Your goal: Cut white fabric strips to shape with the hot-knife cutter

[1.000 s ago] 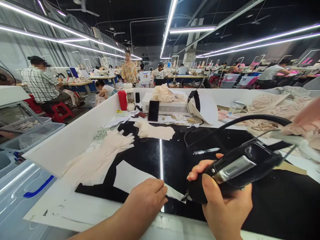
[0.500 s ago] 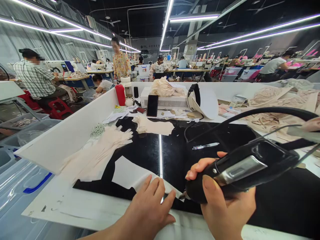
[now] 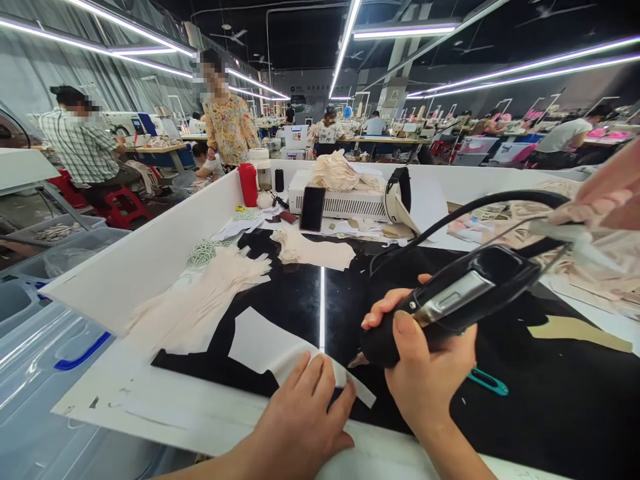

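My right hand (image 3: 423, 373) grips a black corded hand tool (image 3: 450, 300) with a metal plate on its side, its tip pointing down at a white fabric strip (image 3: 280, 353) on the black glossy table (image 3: 550, 400). My left hand (image 3: 300, 420) lies flat with fingers spread on the near end of that strip, close to the tool's tip. The tool's black cable (image 3: 500, 203) arcs up and to the right.
A pile of pale fabric pieces (image 3: 205, 300) lies at the left by a white partition wall (image 3: 135, 267). A phone (image 3: 313, 208), white box (image 3: 345, 200) and red bottle (image 3: 247, 183) stand at the back. A co-worker's hand (image 3: 600, 197) shows at the right. Teal snips (image 3: 487, 381) lie nearby.
My left hand went from a loose fist to flat, spread fingers on the strip. The tool and my right hand moved up and left a little. The view shifted.
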The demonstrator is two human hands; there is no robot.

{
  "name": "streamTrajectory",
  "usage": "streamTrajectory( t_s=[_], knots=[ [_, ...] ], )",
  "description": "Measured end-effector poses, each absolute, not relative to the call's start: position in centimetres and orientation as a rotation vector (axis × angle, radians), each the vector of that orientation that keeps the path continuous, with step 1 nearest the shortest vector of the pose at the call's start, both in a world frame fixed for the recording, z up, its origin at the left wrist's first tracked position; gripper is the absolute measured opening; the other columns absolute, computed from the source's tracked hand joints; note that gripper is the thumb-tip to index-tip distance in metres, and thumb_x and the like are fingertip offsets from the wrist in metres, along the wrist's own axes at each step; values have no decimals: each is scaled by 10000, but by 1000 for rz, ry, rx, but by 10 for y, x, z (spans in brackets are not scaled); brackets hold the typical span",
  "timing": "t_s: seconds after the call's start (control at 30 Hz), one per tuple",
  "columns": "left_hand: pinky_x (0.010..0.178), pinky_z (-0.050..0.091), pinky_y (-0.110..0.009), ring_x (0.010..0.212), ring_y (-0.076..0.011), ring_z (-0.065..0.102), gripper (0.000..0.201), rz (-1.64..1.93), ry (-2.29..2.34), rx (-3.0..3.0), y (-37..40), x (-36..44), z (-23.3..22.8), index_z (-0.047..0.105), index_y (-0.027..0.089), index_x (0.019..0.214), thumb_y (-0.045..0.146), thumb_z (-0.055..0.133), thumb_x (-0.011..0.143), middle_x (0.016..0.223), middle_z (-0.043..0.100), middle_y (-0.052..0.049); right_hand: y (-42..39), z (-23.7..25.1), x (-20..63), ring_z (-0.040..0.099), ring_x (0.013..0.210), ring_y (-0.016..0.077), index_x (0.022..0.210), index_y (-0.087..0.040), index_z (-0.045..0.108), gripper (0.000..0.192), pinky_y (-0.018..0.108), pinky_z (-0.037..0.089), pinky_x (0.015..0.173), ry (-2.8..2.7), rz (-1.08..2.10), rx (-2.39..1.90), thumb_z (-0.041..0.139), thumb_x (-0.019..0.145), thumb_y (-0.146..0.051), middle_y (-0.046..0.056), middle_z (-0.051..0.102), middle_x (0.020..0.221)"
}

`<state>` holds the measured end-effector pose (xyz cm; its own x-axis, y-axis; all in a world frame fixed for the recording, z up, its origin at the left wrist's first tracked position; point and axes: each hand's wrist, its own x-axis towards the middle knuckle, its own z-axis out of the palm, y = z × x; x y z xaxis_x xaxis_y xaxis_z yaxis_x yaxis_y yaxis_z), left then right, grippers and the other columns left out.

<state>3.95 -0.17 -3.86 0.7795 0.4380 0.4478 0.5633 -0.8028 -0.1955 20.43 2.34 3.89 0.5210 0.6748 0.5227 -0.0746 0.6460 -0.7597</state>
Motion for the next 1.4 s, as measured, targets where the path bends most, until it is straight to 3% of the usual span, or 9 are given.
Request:
streamTrajectory(
  t_s=[0.53, 0.8, 1.03, 1.23, 1.4],
  knots=[
    [1056, 546, -470, 1191, -328, 681, 747, -626, -835, -2754, -4, 39, -37, 605, 188, 1353, 622, 861, 802, 1298, 689, -150, 22, 37, 199, 660, 630, 143, 1271, -301, 550, 427, 311, 565, 589, -965, 548, -717, 778, 916, -228, -48, 703, 862],
    [1013, 574, -424, 1205, -331, 665, 727, -603, -814, -2794, -5, 36, -30, 627, 137, 1342, 525, 906, 795, 1366, 668, -117, 22, 36, 198, 665, 644, 132, 1100, -279, 570, 280, 304, 597, 615, -988, 535, -707, 770, 916, -211, -51, 700, 866],
    [1063, 548, -478, 1223, -327, 671, 745, -580, -807, -2781, -6, 32, -33, 600, 169, 1396, 589, 850, 834, 1353, 682, -118, 20, 38, 197, 660, 628, 143, 1171, -291, 556, 349, 324, 601, 604, -969, 543, -741, 767, 902, -226, -47, 693, 849],
    [1059, 557, -462, 1214, -321, 682, 734, -607, -824, -2782, -7, 31, -34, 615, 175, 1381, 586, 859, 824, 1331, 696, -118, 21, 38, 197, 659, 641, 143, 1163, -286, 559, 334, 331, 589, 615, -979, 542, -728, 756, 904, -214, -45, 693, 860],
    [1047, 570, -456, 1210, -323, 685, 715, -621, -825, -2789, -7, 33, -33, 621, 181, 1371, 565, 871, 821, 1326, 697, -113, 20, 41, 199, 653, 617, 156, 1243, -271, 529, 437, 348, 575, 600, -947, 528, -759, 788, 892, -291, -37, 677, 842]
  ],
)
